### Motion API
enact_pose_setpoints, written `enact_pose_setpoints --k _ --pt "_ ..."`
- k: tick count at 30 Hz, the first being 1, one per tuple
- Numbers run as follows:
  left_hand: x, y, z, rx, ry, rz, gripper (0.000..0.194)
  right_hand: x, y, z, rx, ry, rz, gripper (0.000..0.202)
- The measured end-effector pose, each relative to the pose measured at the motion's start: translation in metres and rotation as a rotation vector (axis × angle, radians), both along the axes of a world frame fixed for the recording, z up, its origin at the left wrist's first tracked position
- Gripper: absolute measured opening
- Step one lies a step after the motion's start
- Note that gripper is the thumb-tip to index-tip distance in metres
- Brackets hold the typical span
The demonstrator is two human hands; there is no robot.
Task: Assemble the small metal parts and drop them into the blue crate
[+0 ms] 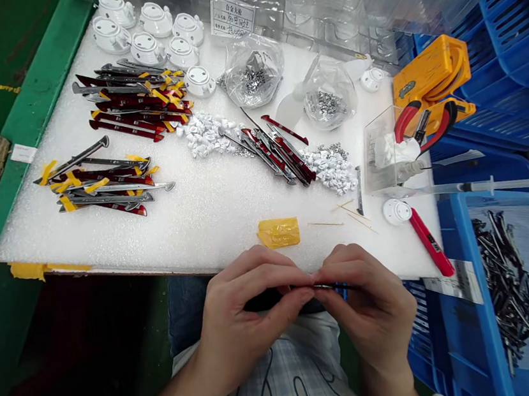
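Here, hands (252, 309) (371, 304) grip piece (326, 287); bags (238, 92) (347, 93) hold metal bits (255, 82) (327, 101).

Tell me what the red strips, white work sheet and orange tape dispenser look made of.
Red strips: glossy, with bright highlights; coated metal or plastic, can't tell which.
White work sheet: probably plastic foam, matte to slightly sparkly; pebbled, bead-like grain.
Orange tape dispenser: likely hard moulded plastic, smooth, with dark scuffs; uniform colour, rounded edges.
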State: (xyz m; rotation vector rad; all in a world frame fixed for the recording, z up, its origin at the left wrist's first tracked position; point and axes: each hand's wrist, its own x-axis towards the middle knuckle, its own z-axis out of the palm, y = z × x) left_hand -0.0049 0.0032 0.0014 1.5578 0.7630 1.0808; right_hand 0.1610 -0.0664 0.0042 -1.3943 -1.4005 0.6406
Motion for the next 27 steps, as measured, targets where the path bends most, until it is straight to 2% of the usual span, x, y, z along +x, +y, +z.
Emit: enact_pose_setpoints --k 8,15,21,27 --pt "-0.001 0.002 0.000 0.082 0.071 0.038 0.014 0.002 0.001 0.003 -0.033 -0.018 0.027 0.021" --pt "0.002 0.001 0.001 0.187 0.096 0.164 0.022 0.003 -0.002 -0.001 -0.074 0.040 0.047 0.022" --pt "0.004 -0.004 0.000 0.161 0.061 0.178 0.021 0.002 -0.003 -0.005 -0.010 0.045 0.028 0.024" --pt "0.005 -0.007 -0.001 0.137 0.045 0.154 0.010 -0.001 -0.004 -0.007 0.031 0.063 0.006 0.026"
